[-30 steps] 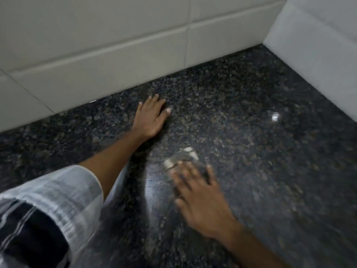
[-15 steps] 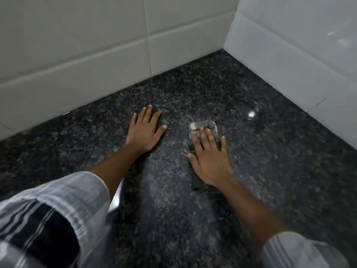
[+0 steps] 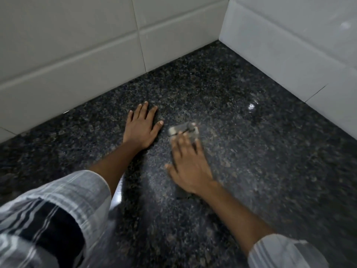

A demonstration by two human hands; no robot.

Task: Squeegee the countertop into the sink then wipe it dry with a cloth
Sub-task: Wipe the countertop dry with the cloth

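Dark speckled granite surface [image 3: 251, 171] meets white tiled walls [image 3: 77, 55]. Left hand [image 3: 142, 129] lies flat, grip spread, bracing. Right hand [image 3: 188, 165], grip spread, presses a blurred cloth [image 3: 183, 130] just beside it. Overlapping strokes under even pressure should dry best.

This looks like a home kitchen or a similar wet work area. A polished dark speckled granite countertop [image 3: 251, 171] runs into a corner where two walls [image 3: 77, 55] of large pale glazed tiles meet it, with thin grout lines between the tiles.
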